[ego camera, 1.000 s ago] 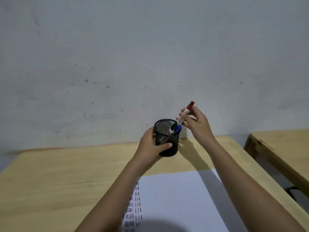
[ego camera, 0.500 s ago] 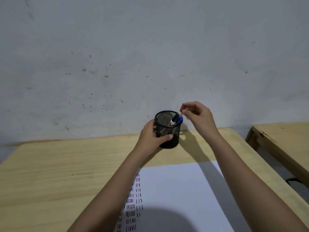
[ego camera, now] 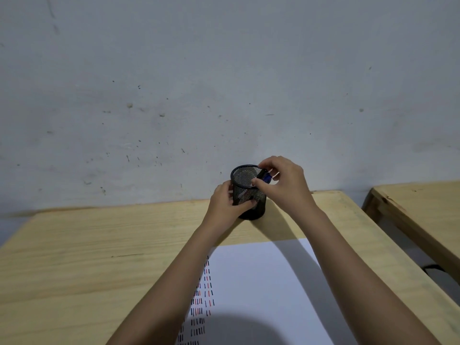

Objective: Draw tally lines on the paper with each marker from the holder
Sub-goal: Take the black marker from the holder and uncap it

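Observation:
A black mesh holder stands near the far edge of the wooden table. My left hand grips its left side. At the holder's right rim my right hand has thumb and fingers pinched around the black marker. A blue marker cap sticks out right beside it. The red marker is down inside the holder, barely showing through the mesh. A white paper lies in front of me, with black and red tally lines along its left side, partly hidden by my left arm.
A pale wall rises directly behind the holder. A second wooden table stands to the right across a narrow gap, with a dark cable on the floor between them.
My right hand lowered the red marker into the holder, let it go, and has closed its fingers at the rim on the black marker. My left hand stayed on the holder.

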Motion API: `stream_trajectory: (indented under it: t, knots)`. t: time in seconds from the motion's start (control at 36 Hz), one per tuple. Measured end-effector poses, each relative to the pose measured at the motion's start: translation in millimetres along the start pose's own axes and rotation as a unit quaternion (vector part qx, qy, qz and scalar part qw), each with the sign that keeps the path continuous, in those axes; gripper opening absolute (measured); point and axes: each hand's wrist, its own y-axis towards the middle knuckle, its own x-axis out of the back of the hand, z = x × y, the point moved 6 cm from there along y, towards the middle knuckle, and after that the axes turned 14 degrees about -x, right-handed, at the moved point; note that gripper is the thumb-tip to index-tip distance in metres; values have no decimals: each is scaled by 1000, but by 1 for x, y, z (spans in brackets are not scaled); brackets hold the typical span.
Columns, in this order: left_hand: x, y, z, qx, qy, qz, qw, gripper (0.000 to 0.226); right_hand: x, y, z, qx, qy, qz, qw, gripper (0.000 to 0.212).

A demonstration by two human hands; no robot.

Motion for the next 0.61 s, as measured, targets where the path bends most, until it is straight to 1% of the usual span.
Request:
stream_trajectory:
  t: [0.14, 0.22, 0.28, 0.44, 0.56, 0.61]
  knots:
    - [0, -1, 0, 0, 10, 4, 1000, 58, 1, 4, 5, -10, -26, 28, 999, 17]
    - [1, -2, -1, 0, 20, 6, 1000, 62, 3, 6, 7, -26, -4, 51, 998, 16]
    - [1, -2, -3, -3, 22, 5, 1000, 63, 5, 6, 5, -42, 26, 52, 997, 15]
    - [5, -3, -9, 2, 64, -1, 998, 49, 19, -1, 8, -86, 143, 5, 986, 20]
    - [15, -6, -24, 5, 79, -16, 997, 37, 35, -8, 24, -90, 241, -16, 966, 30]
    - [24, -6, -39, -5, 95, -20, 995, 34, 44, -13, 36, -80, 269, -22, 959, 30]
